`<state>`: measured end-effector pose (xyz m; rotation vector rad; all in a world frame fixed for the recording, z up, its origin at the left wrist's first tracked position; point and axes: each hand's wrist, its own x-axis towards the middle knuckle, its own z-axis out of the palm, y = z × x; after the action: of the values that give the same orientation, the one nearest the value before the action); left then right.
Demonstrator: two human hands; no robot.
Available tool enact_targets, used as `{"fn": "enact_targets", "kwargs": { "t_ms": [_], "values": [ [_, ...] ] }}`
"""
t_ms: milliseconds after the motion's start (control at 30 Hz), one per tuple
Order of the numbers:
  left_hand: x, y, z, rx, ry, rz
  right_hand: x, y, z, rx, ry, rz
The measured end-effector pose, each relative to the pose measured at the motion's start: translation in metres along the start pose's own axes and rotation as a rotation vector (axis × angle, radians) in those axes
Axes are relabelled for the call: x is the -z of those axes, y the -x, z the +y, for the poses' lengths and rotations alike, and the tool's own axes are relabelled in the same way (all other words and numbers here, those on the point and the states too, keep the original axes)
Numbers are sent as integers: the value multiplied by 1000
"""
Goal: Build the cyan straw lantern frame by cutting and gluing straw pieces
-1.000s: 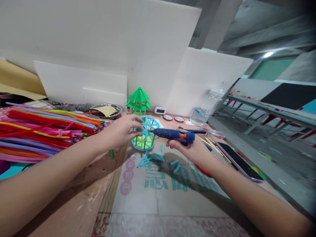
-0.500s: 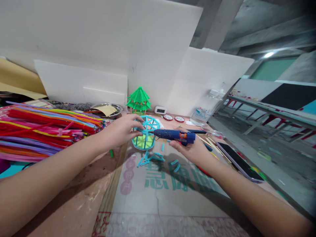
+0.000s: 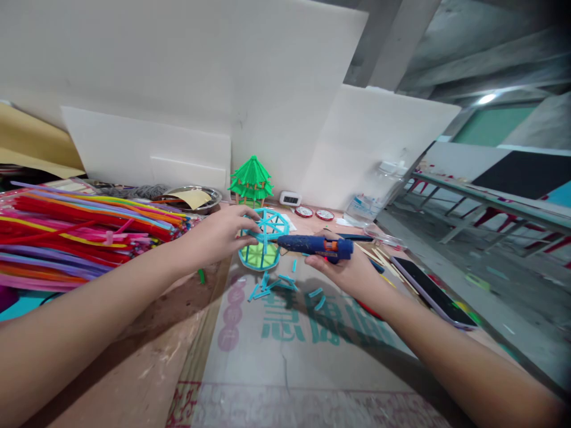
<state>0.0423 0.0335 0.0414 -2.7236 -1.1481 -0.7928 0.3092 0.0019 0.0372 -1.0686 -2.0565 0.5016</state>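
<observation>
My right hand (image 3: 332, 264) grips a dark blue hot glue gun (image 3: 312, 245), its nozzle pointing left against or very near a light blue round frame (image 3: 274, 223). My left hand (image 3: 227, 235) pinches the left side of that frame, thumb and fingers closed on its edge. The frame has spokes on top, thin uprights and a yellow-green base (image 3: 256, 257). Below it on the cardboard lie several short light blue strips (image 3: 285, 284). Behind it stands a small pavilion with a green layered roof (image 3: 252, 178).
Many coloured pipe cleaners (image 3: 89, 238) are heaped at the left, by a metal bowl (image 3: 209, 199). At the back are a small white clock (image 3: 290, 198), two red-rimmed discs (image 3: 324, 214) and a clear bottle (image 3: 375, 190). A phone (image 3: 432, 291) and wooden sticks (image 3: 386, 261) lie right.
Almost nothing differs. The glue gun's nozzle sits very slightly lower against the frame; both hands keep their places.
</observation>
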Motion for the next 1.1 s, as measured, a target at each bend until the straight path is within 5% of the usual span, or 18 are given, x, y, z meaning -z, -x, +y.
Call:
{"fn": "enact_targets", "kwargs": {
  "t_ms": [900,1000,1100],
  "values": [
    [0,-1,-1,4,4,-4,7,-2,-4,-45,68,-96],
    [0,-1,-2,5,4,-2,17,-6,-8,-97,-21,-145],
    [2,-1,-3,7,10,2,27,-12,3,-119,-226,-59]
  ]
}}
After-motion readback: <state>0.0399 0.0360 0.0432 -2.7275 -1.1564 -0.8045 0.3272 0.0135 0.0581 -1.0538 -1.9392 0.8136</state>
